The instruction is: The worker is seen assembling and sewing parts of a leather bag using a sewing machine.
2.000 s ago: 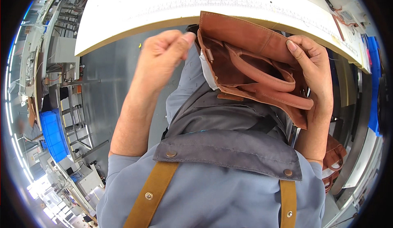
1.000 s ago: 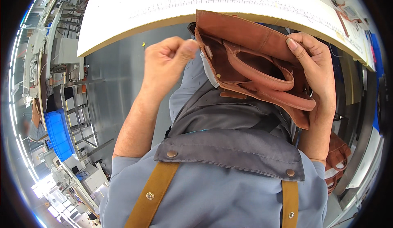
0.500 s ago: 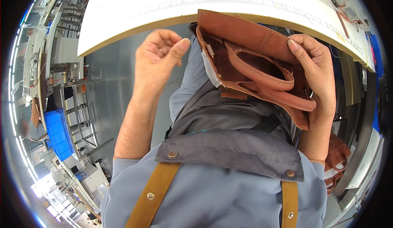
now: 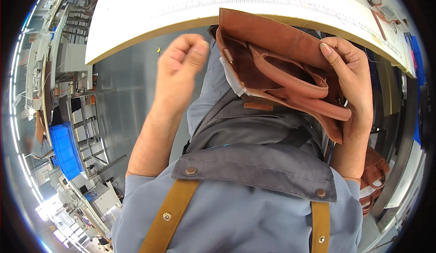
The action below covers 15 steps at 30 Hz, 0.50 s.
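A brown leather handbag (image 4: 290, 44) sits tilted on my lap, its mouth open toward me and its two rounded handles (image 4: 290, 79) folded over the opening. My right hand (image 4: 349, 64) grips the bag's upper edge at the right, thumb on the near face. Off the bag's left side, my left hand (image 4: 182, 62) hangs raised, apart from the leather, its fingers curled and the thumb pressed against them. Whatever it may pinch is hidden. A small yellow scrap (image 4: 158, 50) shows left of that hand, against the grey floor.
A white table (image 4: 150, 16) with a printed ruler scale curves along the far side, its edge just beyond the bag. Another brown bag (image 4: 374, 173) lies low at my right. A blue crate (image 4: 66, 150) and metal racks (image 4: 93, 135) stand at the left.
My left hand has turned and its fingers have curled in more tightly. The yellow scrap has appeared left of it. My right hand keeps its hold, and the bag has barely shifted.
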Available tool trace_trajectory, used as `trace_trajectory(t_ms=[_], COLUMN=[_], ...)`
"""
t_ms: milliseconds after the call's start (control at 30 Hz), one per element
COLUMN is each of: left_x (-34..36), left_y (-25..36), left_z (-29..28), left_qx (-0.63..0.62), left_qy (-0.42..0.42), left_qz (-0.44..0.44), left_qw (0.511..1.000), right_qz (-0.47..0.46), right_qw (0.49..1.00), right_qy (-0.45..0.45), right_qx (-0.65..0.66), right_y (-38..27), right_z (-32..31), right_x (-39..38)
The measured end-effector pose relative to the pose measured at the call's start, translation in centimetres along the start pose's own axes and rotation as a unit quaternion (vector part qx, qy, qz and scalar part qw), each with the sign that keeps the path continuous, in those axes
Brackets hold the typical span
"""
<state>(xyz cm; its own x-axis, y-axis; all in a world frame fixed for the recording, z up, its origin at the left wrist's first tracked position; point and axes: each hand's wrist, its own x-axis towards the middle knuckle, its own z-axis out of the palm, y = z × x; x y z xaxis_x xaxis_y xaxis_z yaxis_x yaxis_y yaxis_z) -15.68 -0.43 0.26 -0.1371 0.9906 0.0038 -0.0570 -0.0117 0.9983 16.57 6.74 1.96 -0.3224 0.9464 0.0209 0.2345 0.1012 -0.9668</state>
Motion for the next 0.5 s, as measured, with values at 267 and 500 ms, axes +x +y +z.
trace_trajectory(t_ms=[267,500], left_x=[0.0,0.1], left_y=[2.7,2.9], left_z=[-3.3,0.1], left_qx=[0.162,0.304], left_qy=[0.036,-0.11], left_qz=[0.079,0.178], left_qw=[0.983,0.93], right_qz=[-0.001,-0.005], right_qw=[1.0,1.0], right_qy=[-0.009,-0.02], right_qx=[-0.001,0.009], right_y=[0.4,-0.1], right_z=[-0.1,0.2], right_x=[0.1,0.3])
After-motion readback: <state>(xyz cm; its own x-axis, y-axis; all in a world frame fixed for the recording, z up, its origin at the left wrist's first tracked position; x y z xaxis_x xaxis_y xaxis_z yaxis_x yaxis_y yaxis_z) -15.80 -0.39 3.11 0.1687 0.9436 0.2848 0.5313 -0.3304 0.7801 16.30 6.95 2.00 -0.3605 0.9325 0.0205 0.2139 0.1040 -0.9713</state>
